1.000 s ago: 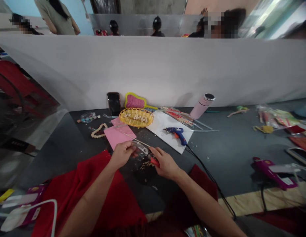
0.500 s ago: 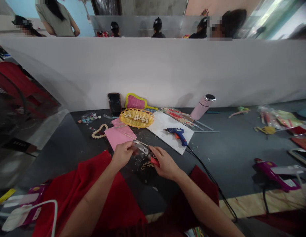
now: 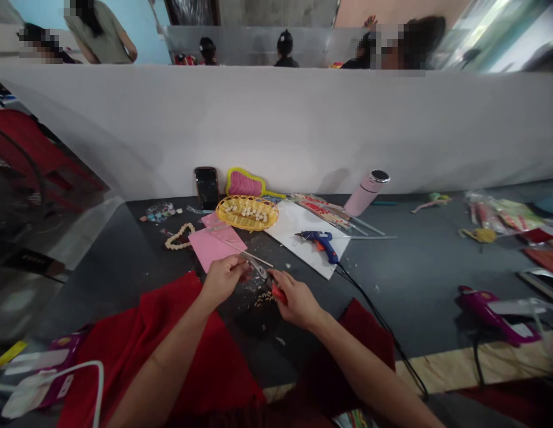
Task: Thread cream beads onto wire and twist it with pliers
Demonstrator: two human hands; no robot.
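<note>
My right hand (image 3: 298, 297) is wrapped round the red handle of a pair of scissors (image 3: 260, 270), whose metal blades point up and left. At the blade tips, my left hand (image 3: 223, 278) is closed in a pinch; what it holds is too small to make out. A thin pale stick (image 3: 258, 258) passes just beyond the fingers, and I cannot tell whether they touch it. Below the blades lies a small pile of short pale pieces (image 3: 264, 299) on the dark tabletop. Pink paper (image 3: 214, 249) is under the stick's far end.
A yellow basket (image 3: 247, 223) of whitish pieces stands behind the hands. A blue glue gun (image 3: 321, 242) rests on white board (image 3: 288, 229), its cord trailing right. Around are a phone (image 3: 207, 187), a pink flask (image 3: 363, 196), a beaded loop (image 3: 178, 236) and red cloth (image 3: 169, 315).
My left fingers have curled in slightly at the scissors' tip. The blades look narrower, and my right hand has shifted a little down, apart from the stick's end.
</note>
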